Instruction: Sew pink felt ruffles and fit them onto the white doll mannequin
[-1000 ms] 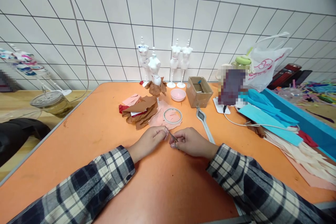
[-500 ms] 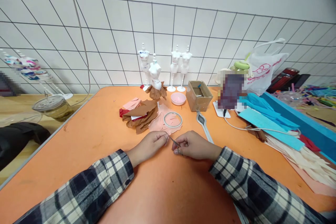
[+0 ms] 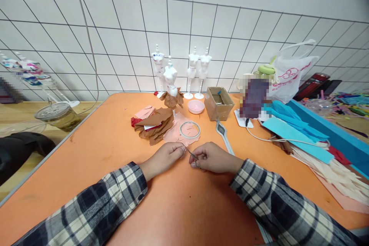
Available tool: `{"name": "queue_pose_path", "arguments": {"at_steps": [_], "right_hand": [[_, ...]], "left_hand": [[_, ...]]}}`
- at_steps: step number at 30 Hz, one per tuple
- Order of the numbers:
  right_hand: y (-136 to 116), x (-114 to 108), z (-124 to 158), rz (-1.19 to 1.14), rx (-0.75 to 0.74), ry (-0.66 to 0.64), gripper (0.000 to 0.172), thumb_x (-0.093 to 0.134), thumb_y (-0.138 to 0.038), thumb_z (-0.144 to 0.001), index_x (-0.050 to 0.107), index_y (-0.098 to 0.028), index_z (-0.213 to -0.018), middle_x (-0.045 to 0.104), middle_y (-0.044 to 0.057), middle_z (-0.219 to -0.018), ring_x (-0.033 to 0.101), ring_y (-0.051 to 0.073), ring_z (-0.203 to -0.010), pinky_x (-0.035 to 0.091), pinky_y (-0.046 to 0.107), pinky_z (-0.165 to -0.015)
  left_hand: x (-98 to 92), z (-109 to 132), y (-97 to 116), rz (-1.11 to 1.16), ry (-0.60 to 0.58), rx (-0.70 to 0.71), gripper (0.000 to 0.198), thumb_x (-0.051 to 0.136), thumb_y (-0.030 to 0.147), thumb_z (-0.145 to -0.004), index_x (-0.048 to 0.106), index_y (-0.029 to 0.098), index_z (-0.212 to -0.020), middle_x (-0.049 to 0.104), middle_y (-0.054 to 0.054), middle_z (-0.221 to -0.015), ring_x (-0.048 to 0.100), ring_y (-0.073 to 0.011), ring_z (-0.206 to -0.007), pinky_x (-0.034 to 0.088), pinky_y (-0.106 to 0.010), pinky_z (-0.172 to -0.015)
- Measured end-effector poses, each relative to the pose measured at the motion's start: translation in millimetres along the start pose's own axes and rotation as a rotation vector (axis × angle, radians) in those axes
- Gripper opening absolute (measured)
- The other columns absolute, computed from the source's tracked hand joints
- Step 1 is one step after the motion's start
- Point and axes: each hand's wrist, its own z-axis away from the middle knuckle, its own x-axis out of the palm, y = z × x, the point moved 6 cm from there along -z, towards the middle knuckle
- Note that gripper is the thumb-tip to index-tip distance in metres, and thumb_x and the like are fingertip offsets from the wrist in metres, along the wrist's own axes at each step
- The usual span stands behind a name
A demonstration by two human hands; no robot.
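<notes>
My right hand (image 3: 211,157) holds a pair of small metal scissors (image 3: 191,154), fingers curled round the handles. The slim blades point up and left toward my left hand (image 3: 167,157). There, thumb and forefinger are pinched together at the blade tips; whatever lies between them is too small to make out. Just beyond my hands a ring of tape (image 3: 190,136) rests on crumpled pink crepe paper (image 3: 170,136). To its left is a stack of brown paper pieces (image 3: 157,127), with pink pieces (image 3: 145,112) behind.
Several white mannequins stand at the back, one (image 3: 170,75) wearing a brown paper skirt (image 3: 172,100). A pink bowl (image 3: 196,107) and a cardboard box (image 3: 219,103) are beside them. Right of my hands lies a grey strap-like object (image 3: 225,138); blue paper (image 3: 298,140) lies farther right.
The view has tilted slightly, so most things sit a little higher in the picture. My hands and the scissors keep nearly the same pose.
</notes>
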Motion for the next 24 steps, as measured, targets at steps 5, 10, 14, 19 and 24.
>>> {"name": "queue_pose_path", "arguments": {"at_steps": [5,10,14,19,24], "right_hand": [[-7.0,0.1,1.0,0.059,-0.069,0.051,0.020,0.065,-0.036,-0.077,0.070,-0.017,-0.084,0.043,-0.006,-0.055,0.037,0.007,-0.050,0.026,0.019,-0.046],[-0.4,2.0,0.1,-0.011,0.020,0.020,0.015,0.062,-0.028,-0.077,0.070,-0.017,-0.082,0.049,-0.006,-0.054,0.041,0.007,-0.048,0.028,0.019,-0.045],[3.9,1.5,0.6,-0.046,0.062,-0.008,0.014,0.060,-0.028,-0.078,0.067,-0.017,-0.081,0.051,-0.005,-0.056,0.045,0.008,-0.049,0.032,0.019,-0.046],[-5.1,1.2,2.6,0.050,-0.076,-0.002,0.026,0.065,-0.044,-0.078,0.065,-0.018,-0.079,0.042,-0.007,-0.055,0.036,0.008,-0.051,0.026,0.020,-0.046],[-5.2,3.3,1.9,0.034,-0.051,0.005,0.031,0.064,-0.046,-0.079,0.058,-0.017,-0.070,0.041,-0.007,-0.054,0.034,0.007,-0.049,0.024,0.020,-0.045]], "left_hand": [[2.4,-0.3,-3.5,0.003,-0.012,0.000,0.031,0.038,0.038,-0.086,0.042,0.018,-0.062,0.039,0.004,-0.062,0.037,-0.0114,-0.060,0.032,-0.024,-0.059],[1.5,1.2,-2.5,0.011,0.011,0.020,0.032,0.037,0.037,-0.088,0.041,0.018,-0.062,0.038,0.005,-0.063,0.036,-0.0111,-0.061,0.031,-0.024,-0.059],[1.7,0.9,-4.2,0.011,0.007,0.015,0.031,0.037,0.037,-0.088,0.040,0.018,-0.063,0.037,0.005,-0.063,0.035,-0.0110,-0.061,0.031,-0.024,-0.058],[3.0,-1.1,-5.3,-0.030,-0.007,-0.024,0.031,0.037,0.037,-0.085,0.037,0.019,-0.060,0.032,0.005,-0.061,0.033,-0.0110,-0.059,0.028,-0.024,-0.056],[2.1,-0.6,-3.0,-0.051,0.003,-0.039,0.031,0.037,0.038,-0.084,0.035,0.019,-0.060,0.031,0.005,-0.061,0.032,-0.0109,-0.059,0.028,-0.024,-0.056]]}}
